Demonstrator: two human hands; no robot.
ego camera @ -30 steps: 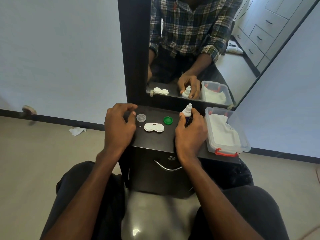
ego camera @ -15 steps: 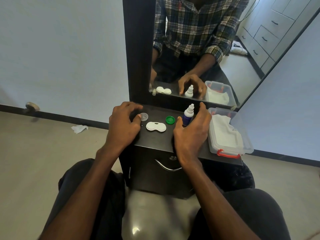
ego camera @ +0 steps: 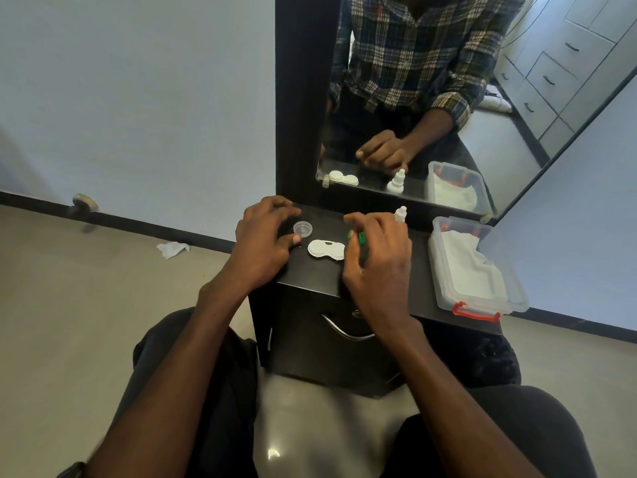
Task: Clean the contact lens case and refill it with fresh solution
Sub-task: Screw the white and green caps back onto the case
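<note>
Pale walls and a beige floor surround a small dark cabinet top (ego camera: pixel 320 276) that stands against a dark-framed mirror (ego camera: pixel 448 98); on it lies the white figure-eight contact lens case (ego camera: pixel 325 249), flat, between the two hands. Just left of the case sits a small clear round cap (ego camera: pixel 303 228); the left hand (ego camera: pixel 263 244) rests beside it with fingers loosely curled, thumb tip next to the cap, gripping nothing that can be seen. On the other side the right hand (ego camera: pixel 379 260) closes its fingertips on a small green round cap (ego camera: pixel 360 238) — only a sliver of green shows past the fingers. Behind that hand stands a small dropper bottle with a white nozzle (ego camera: pixel 400 214), upright; its body is hidden. Farther right lies a clear plastic box with a red latch (ego camera: pixel 477 310), white tissue inside; a crumpled white scrap (ego camera: pixel 172 249) lies on the floor at the left.
</note>
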